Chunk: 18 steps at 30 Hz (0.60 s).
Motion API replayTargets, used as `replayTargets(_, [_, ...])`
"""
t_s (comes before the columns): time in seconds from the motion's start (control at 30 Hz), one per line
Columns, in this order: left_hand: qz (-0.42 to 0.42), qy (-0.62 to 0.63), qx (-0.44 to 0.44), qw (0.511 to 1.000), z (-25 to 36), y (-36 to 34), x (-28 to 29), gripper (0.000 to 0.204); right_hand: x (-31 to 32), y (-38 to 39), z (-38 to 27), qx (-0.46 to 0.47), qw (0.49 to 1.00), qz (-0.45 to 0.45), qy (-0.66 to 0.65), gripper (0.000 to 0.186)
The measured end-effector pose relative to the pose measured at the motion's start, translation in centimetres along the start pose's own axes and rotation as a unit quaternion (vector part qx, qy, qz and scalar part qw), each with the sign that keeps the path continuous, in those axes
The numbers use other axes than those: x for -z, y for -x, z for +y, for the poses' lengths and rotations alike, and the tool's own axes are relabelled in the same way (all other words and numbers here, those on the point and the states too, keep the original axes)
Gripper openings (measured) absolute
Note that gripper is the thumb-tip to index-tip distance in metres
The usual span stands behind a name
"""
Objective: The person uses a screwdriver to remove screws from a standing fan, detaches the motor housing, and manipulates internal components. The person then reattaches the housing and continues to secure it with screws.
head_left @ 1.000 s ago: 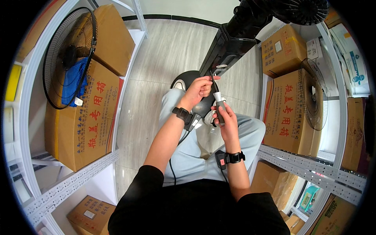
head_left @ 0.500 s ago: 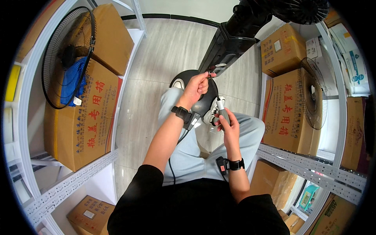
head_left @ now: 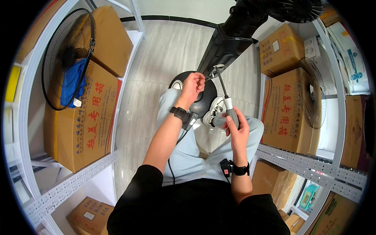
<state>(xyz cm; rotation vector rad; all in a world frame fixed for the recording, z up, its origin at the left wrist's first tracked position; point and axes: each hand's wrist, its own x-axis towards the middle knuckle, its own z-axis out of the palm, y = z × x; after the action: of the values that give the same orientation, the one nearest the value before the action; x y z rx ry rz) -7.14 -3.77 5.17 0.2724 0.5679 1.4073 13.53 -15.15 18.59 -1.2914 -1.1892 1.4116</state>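
Note:
My right hand [head_left: 239, 127] is wrapped around the grey-and-white handle of a screwdriver [head_left: 228, 103]. Its dark shaft points up and away, with the tip at a small pale part [head_left: 218, 66] low on a black fan stand [head_left: 227, 47]. Close to that spot, on the left, my left hand [head_left: 191, 89] has its fingers curled and pressed together. What they hold, if anything, I cannot make out. Below the hands shows the stand's round black base [head_left: 206, 96], between my shoes.
Metal shelves with cardboard boxes [head_left: 80, 117] flank me on the left and on the right [head_left: 288, 109]. A black wire fan guard [head_left: 92, 41] leans on the left boxes, another [head_left: 325, 98] on the right. The black motor head [head_left: 299, 9] hangs at the upper right.
The screwdriver has swung more upright, its tip now at the pale part on the stand. My right hand has shifted slightly right and down. My left hand has barely moved.

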Motion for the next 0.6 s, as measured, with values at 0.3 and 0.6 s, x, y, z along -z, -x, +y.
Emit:
replayTargets(0.3, [0.062, -0.045, -0.015, 0.997, 0.1, 0.3, 0.3, 0.023, -1.6, -1.1, -3.4, -0.003, 1.000, 0.001, -0.027, 0.043])
replayTargets(0.6, [0.079, -0.205, -0.068, 0.973, 3.9, 1.9, -5.0, 0.022, -1.2, -2.7, -3.4, -0.094, 0.948, -0.094, -0.288, 0.039])
